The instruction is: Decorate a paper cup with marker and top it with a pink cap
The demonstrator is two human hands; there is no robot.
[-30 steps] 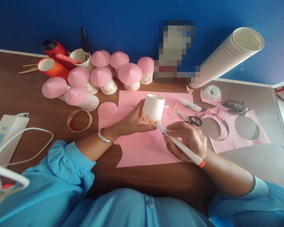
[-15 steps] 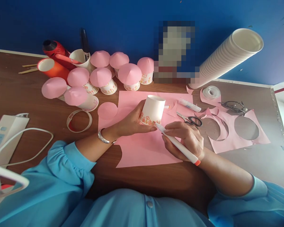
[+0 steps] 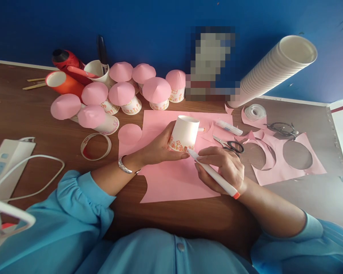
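My left hand [image 3: 160,146] is closed around a white paper cup [image 3: 185,131], tilted, with small orange flowers drawn along its lower rim. My right hand [image 3: 224,167] grips a white marker [image 3: 217,177] with an orange end; its tip meets the cup near the drawn band. Under both hands lie sheets of pink paper [image 3: 177,182]. A pink paper disc [image 3: 130,134] rests to the left of the cup. Black-handled scissors [image 3: 231,145] and a glue pen [image 3: 229,127] lie just beyond my right hand.
Several cups topped with pink paper cones [image 3: 121,93] stand at the back left. A tall stack of paper cups [image 3: 270,68] leans at the back right. Nearby are clear tape [image 3: 255,112], glasses [image 3: 282,129] and cut paper scraps [image 3: 288,171]. A power strip [image 3: 7,163] sits far left.
Almost nothing differs. My right hand and the marker's rear end have shifted very slightly left; the cup stays in the same place in my left hand.
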